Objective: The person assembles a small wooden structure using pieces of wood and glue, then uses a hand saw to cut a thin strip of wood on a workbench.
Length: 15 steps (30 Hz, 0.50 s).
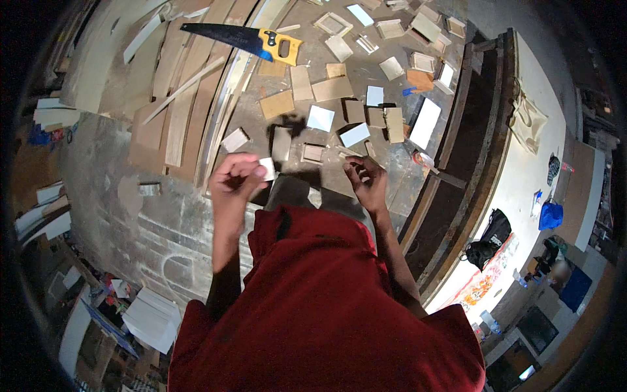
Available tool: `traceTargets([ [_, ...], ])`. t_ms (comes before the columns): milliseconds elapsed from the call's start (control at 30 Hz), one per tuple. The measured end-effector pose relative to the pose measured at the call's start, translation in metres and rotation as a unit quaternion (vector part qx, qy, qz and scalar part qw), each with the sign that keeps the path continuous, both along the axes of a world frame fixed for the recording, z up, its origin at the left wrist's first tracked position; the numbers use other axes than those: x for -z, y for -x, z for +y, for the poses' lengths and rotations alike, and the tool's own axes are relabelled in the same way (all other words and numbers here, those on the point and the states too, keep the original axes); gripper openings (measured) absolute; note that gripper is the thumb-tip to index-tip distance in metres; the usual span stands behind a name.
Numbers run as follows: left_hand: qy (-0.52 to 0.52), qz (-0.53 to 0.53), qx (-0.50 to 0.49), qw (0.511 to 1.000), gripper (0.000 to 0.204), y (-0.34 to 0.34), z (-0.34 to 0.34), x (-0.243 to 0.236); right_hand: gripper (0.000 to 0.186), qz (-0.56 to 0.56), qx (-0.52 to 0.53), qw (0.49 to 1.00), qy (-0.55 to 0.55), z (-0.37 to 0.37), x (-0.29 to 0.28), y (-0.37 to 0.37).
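A small white flat piece [266, 168] is pinched between the thumb and fingers of my left hand [236, 175], raised over the near edge of the cluttered work surface. My right hand [369, 181] is held level with it to the right, fingertips pressed together. Whether anything is between them is too small to make out; a thin pale strip [346, 151] shows just beyond the fingertips. Between and beyond my hands lie a small wooden frame-like piece [313, 153], a white square [321, 118] and several wooden blocks [353, 111].
A handsaw [241, 40] with a yellow handle lies across long boards [189, 85] at the far left. More small wooden frames [333, 24] are scattered at the back. On the right stands a dark-edged bench with a white top [522, 176], bearing a black bag [490, 238].
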State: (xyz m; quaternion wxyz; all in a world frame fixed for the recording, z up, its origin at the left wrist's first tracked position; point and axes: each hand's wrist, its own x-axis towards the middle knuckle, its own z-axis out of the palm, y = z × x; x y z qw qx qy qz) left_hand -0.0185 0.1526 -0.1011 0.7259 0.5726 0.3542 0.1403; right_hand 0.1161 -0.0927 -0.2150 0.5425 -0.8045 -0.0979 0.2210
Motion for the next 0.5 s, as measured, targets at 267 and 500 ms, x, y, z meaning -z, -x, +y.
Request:
traceTargets([
  [267, -0.170, 0.051, 0.046, 0.983, 0.023, -0.039, -0.025, 0.176, 0.019, -0.015, 0.014, 1.000, -0.004, 0.019, 0.020, 0.001],
  [500, -0.221, 0.090, 0.123, 0.963, 0.024, -0.064, -0.042, 0.224, 0.023, 0.046, 0.013, 0.998, 0.046, -0.014, 0.110, 0.005],
])
